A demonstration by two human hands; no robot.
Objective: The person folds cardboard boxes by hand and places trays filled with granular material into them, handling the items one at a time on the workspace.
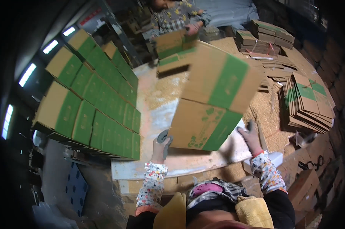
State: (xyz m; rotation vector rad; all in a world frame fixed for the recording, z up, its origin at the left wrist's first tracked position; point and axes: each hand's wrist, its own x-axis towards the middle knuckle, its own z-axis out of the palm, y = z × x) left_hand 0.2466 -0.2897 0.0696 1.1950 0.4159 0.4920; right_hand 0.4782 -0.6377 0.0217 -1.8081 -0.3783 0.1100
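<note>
A printed cardboard carton (202, 111), brown with a green band, stands tilted above the white work surface (189, 167) and is slightly blurred. At its lower left edge, my left hand (161, 144) grips the board in a grey-palmed glove. My right hand (250, 138), gloved the same way, is just off the carton's lower right side with its fingers apart and nothing in them. Whether the carton is flat or partly opened out is hard to tell.
Stacked green-and-brown cartons (95, 114) form a wall at left. Flattened cartons (307, 103) lie at right, with tied bundles (258, 44) behind. Across the table a person (178, 20) handles another carton (171, 43). A metal post (119, 31) rises at far left.
</note>
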